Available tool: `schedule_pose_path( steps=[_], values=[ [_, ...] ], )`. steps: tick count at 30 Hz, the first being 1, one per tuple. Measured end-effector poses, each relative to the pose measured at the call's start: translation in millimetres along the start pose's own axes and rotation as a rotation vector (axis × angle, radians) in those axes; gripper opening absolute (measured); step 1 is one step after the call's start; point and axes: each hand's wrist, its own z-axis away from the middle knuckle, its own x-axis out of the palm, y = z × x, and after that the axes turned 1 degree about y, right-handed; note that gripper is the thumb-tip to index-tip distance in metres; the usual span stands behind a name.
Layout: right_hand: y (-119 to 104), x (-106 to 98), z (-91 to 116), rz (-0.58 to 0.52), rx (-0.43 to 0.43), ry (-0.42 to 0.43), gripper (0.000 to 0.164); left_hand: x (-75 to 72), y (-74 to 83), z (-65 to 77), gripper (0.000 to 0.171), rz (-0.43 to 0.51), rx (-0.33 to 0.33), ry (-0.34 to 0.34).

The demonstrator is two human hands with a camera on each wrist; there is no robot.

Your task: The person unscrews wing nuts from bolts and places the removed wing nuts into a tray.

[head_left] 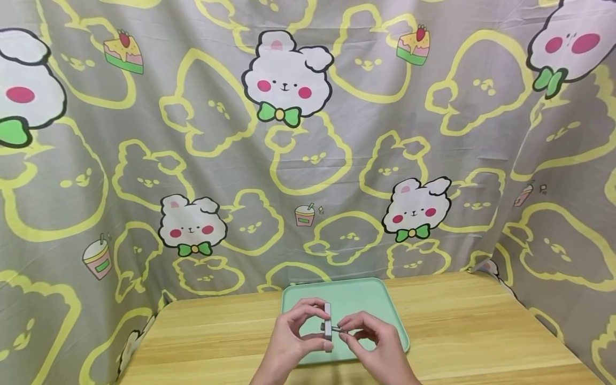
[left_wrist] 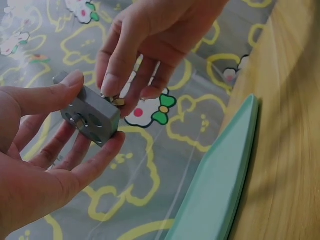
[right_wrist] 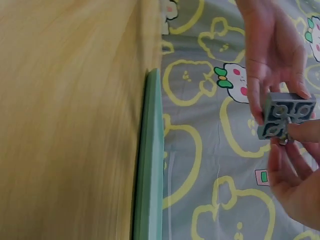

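While the left grip [head_left: 292,332] holds a gray block [left_wrist: 94,105], the right grip [head_left: 375,336] pinches a metal shaft [head_left: 336,329].
Below both lie tray [head_left: 358,295] and bench [head_left: 474,331]; block runs lengthwise thumb-to-fingers, shaft crosswise.

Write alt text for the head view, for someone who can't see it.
A person's left grip holds a gray block above a green tray; the right grip pinches a metal rod at the block's side. The tray lies on a wooden table before a gray curtain printed with cartoon animals.
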Motion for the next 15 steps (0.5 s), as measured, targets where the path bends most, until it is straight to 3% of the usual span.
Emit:
schedule_pose_path(
  steps=[2, 6, 9, 12, 15],
  values=[
    [4, 2, 0, 0.073, -0.175, 0.021, 0.02, -0.9, 0.7, 0.0, 0.045, 0.016, 0.003, -0.003],
    [14, 4, -3, 0.222, -0.571, 0.073, 0.008, -2.0, 1.9, 0.7, 0.044, 0.037, 0.004, -0.006],
    [16, 5, -8, 0.295, -0.797, 0.106, 0.016, -2.5, 2.3, 1.1, 0.044, 0.041, -0.003, -0.007],
    [15, 6, -10, 0.33, -0.865, 0.115, 0.02, -3.0, 2.2, 1.0, 0.044, 0.037, -0.007, -0.005],
    [17, 7, -9, 0.337, -0.824, 0.113, 0.019, -3.8, 2.3, 1.2, 0.044, 0.032, -0.007, -0.002]
  ],
)
